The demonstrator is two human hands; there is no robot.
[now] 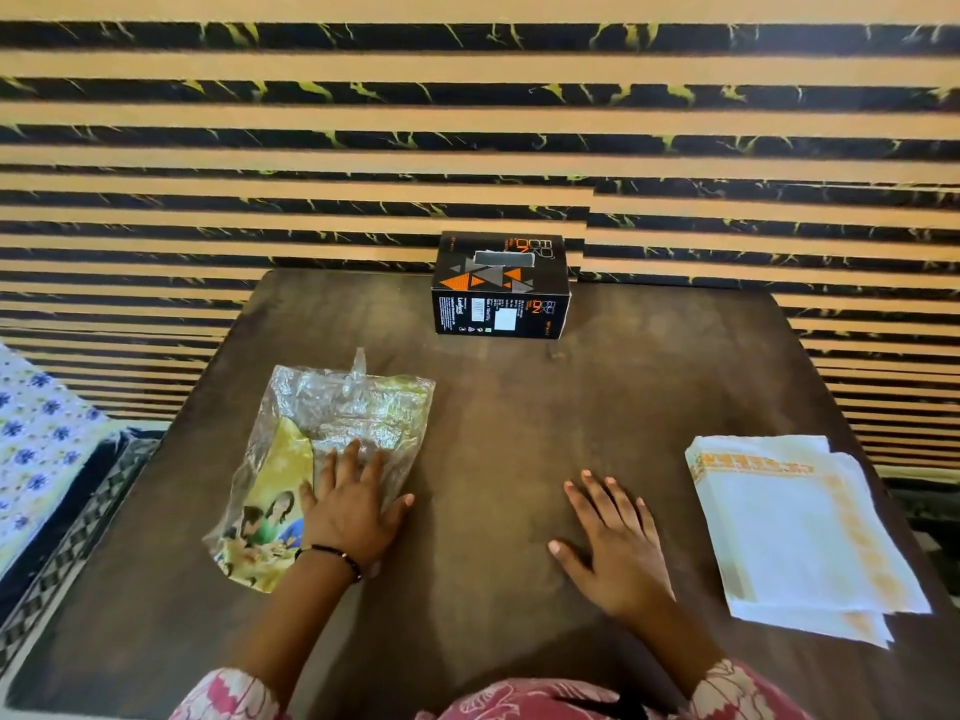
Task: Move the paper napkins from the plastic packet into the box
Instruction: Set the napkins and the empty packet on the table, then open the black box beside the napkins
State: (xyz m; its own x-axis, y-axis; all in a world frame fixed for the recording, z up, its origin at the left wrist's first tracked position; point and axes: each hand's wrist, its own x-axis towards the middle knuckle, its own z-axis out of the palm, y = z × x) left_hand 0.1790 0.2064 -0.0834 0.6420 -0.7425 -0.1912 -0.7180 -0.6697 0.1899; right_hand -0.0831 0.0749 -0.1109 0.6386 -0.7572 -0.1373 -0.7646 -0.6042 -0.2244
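A person sits at a dark brown surface (509,407) pushed up against a wall (467,122) of tan and black marbled stripes. The left hand (350,504) lies flat, fingers spread, palm down on the near right part of the packet (322,459), pressing it rather than gripping it. A thin dark bracelet (332,556) circles that wrist. The packet is clear, crinkled plastic with a yellow printed panel showing people along its left and lower side; it lies flat and looks empty, a small twisted tab sticking up at its far edge.

The right hand (610,537) also rests palm down, fingers open and slightly fanned, on the bare surface near the middle. It holds nothing.

The napkins (795,527) sit in a loose, flat stack at the right side of the surface, well apart from the right hand and close to the right edge. They are white with an orange patterned border, the sheets slightly offset so several corners show at the near end.

The box (501,285) stands at the far edge, centred, just in front of the wall. It is black with orange and grey triangles, and a rectangular slot is cut in its top.

Pink-and-white patterned sleeves (234,693) show at the bottom. To the left, a blue-flowered cloth (36,433) lies beside the surface.
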